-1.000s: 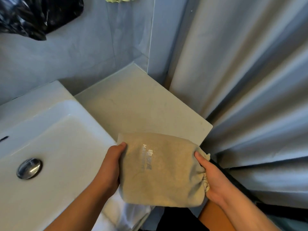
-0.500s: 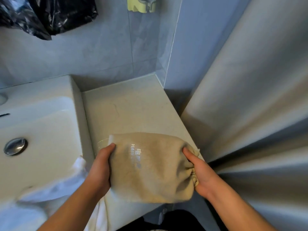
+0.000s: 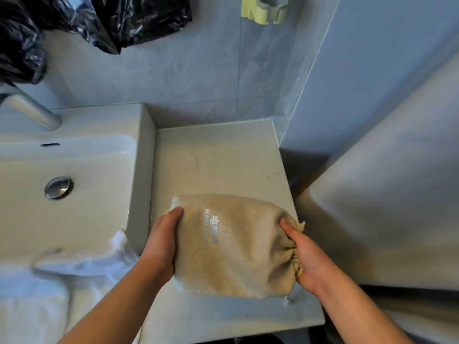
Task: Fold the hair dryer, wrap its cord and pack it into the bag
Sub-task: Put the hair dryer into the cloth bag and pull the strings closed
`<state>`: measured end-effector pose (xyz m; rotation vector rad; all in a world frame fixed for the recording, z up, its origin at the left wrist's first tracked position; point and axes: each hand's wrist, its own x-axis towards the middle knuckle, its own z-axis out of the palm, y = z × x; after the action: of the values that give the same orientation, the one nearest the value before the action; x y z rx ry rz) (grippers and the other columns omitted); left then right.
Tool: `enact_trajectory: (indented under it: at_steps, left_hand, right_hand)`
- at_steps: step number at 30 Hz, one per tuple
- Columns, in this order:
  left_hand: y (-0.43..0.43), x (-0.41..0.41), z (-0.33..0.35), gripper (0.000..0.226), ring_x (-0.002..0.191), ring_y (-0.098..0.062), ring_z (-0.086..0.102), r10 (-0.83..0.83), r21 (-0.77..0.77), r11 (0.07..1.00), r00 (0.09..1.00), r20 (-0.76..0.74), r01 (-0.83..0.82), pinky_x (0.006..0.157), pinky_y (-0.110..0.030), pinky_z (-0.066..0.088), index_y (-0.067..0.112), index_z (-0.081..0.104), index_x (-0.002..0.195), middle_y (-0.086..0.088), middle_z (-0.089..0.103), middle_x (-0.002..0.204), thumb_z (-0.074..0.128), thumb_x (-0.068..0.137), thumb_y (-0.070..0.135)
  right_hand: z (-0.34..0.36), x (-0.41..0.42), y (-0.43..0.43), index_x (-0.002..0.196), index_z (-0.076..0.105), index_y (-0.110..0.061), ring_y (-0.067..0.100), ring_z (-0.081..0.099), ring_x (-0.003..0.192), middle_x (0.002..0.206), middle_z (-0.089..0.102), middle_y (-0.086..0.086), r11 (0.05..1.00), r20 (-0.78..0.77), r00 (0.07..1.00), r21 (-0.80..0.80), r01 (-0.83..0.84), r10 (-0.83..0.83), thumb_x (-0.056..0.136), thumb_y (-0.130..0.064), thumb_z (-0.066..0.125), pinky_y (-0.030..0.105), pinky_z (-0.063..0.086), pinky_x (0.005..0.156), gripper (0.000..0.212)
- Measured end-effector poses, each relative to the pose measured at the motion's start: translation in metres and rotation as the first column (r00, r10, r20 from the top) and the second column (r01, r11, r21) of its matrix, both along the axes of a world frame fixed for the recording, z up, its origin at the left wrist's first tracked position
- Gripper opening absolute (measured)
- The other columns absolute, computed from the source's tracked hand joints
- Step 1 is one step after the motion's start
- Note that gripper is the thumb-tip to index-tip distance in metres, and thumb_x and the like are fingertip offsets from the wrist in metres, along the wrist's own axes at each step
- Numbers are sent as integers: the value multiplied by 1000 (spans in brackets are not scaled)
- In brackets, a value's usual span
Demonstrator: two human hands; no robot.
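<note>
Head view of a bathroom corner. A beige cloth bag (image 3: 233,247), printed with pale lettering (image 3: 211,228) that includes the word "HAIR", is held between two hands over the front part of the pale stone table (image 3: 218,165). It is bulged full, and its contents are hidden by the cloth. Whether the underside rests on the table or is held just above it cannot be told.

The closed bottom end of the bag is gripped by the left hand (image 3: 161,244): the thumb is laid on top and the fingers are tucked out of sight beneath. The gathered, puckered mouth of the bag is gripped by the right hand (image 3: 305,256), with the thumb pressed into the cloth above the gathers and the fingers curled round them. A short drawstring end (image 3: 286,300) is seen below the mouth, near the table's front edge.

A white sink (image 3: 146,157) is set directly to the left of the table, with a metal drain stopper (image 3: 58,187) in its basin and a chrome faucet (image 3: 32,110) behind it. A white towel (image 3: 82,264) is draped over the sink's front edge. A black plastic bag (image 3: 111,21) and a yellow holder (image 3: 264,9) are seen against the grey tiled wall. A pale curtain (image 3: 372,194) hangs to the right of the table.
</note>
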<state>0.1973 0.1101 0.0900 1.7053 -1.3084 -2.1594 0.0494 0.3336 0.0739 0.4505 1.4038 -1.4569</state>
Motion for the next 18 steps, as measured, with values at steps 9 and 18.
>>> enact_trajectory:
  at_steps: [9, 18]
  left_hand:
    - [-54, -60, -44, 61, 97, -30, 72, 13, 45, 999, 1000, 8, -13, 87, -55, 56, 22, 68, 114, -10, 74, 107, 59, 70, 64]
    - [-107, -138, -70, 47, 87, -31, 73, 105, 6, 994, 994, 13, -105, 73, -46, 58, 17, 70, 109, -13, 76, 96, 53, 83, 53]
  right_hand:
    - [-19, -63, -57, 118, 66, -12, 32, 68, 105, 110, 74, 15, 998, 39, 999, 46, -33, 31, 76, -50, 67, 45, 51, 96, 57]
    - [-43, -150, -136, 114, 69, -10, 33, 67, 104, 111, 73, 17, 995, 33, 997, 68, -72, 70, 85, -41, 65, 46, 52, 94, 43]
